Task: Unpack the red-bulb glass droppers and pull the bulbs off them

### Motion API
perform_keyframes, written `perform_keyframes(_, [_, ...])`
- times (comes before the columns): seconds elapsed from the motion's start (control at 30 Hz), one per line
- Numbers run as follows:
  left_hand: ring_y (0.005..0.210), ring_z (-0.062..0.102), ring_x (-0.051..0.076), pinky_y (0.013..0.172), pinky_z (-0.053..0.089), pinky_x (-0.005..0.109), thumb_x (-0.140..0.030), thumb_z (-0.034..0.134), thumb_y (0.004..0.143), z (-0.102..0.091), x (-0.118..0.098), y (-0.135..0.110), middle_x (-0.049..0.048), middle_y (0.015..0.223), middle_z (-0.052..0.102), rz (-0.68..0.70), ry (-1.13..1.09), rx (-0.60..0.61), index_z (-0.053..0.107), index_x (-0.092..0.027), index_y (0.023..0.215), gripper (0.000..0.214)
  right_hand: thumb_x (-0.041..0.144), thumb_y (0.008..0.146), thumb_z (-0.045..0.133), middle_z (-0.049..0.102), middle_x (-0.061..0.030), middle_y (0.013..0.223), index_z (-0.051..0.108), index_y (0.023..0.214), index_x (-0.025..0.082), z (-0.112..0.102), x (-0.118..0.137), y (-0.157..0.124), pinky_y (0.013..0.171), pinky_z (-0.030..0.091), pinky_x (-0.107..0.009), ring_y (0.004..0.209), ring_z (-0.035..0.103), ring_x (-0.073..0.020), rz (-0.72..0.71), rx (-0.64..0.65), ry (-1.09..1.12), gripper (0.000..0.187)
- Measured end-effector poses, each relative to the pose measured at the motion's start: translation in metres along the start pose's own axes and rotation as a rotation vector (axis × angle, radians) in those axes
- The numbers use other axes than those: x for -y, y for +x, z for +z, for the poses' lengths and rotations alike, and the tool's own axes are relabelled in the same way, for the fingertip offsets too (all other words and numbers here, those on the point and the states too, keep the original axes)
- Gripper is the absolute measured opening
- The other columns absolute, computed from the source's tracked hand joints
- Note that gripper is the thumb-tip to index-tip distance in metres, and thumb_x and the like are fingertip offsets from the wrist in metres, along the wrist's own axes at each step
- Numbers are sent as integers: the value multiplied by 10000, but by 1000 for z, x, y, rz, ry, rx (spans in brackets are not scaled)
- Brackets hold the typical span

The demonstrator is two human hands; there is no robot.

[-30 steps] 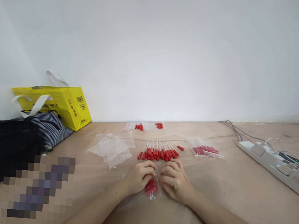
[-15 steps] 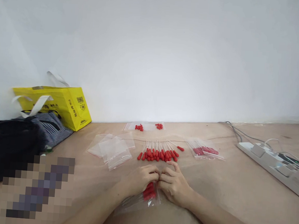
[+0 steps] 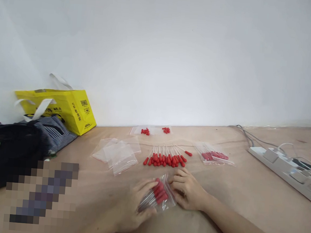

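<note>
My left hand (image 3: 134,208) grips a clear zip bag (image 3: 168,203) from its left side, thumb below and fingers above. Inside the bag lie several glass droppers (image 3: 161,192) with red rubber bulbs, bulbs pointing right. My right hand (image 3: 187,189) rests on the table just right of the bag's edge, its fingers loosely bent and a gap showing before the thumb. Whether its fingertips touch the bag is hard to see. Beyond both hands is a loose pile of red-bulbed droppers (image 3: 165,159), their thin stems pointing toward the wall.
Flat clear zip bags (image 3: 120,155) overlap left of the pile. A filled bag (image 3: 214,156) lies to the right, another bag (image 3: 154,131) near the wall. A white power strip (image 3: 288,170) stands far right; a yellow bag (image 3: 84,114), striped bag (image 3: 54,133) and black bag (image 3: 9,159) stand left.
The bag of droppers has turned and shifted slightly right and up. My left hand has moved down to its left side, and my hands have parted from their meeting place at its upper edge.
</note>
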State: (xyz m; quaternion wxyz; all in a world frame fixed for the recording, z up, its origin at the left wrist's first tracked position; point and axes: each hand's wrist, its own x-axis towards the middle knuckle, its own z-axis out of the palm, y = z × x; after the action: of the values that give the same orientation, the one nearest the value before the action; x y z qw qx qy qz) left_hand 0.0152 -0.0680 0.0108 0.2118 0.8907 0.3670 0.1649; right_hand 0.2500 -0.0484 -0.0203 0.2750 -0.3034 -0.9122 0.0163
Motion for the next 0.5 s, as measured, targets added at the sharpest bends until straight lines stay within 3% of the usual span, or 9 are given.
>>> perform_keyframes(0.13, [1228,301,256,1000,285,457,-400,485,782,6,6,-15,71,1366,305,-54,27,102,217,-269,1322,617,122,692,455,602,12,735,542,738,200,-3,1,0,745,345,-312,741,493,-144,64,65,197,126])
perform_keyframes(0.33, [1262,241,237,1026,236,458,-351,437,815,2,17,2,45,1407,214,101,65,175,143,-280,1347,611,158,796,448,615,-10,765,603,795,201,0,2,5,724,369,-287,757,501,-143,203,7,295,161])
perform_keyframes(0.5, [1268,225,239,1027,232,453,-359,413,830,-2,15,5,35,1414,193,105,104,185,138,-286,1347,590,295,745,578,602,9,712,593,918,207,-1,-1,5,714,377,-288,735,507,-151,334,55,358,195])
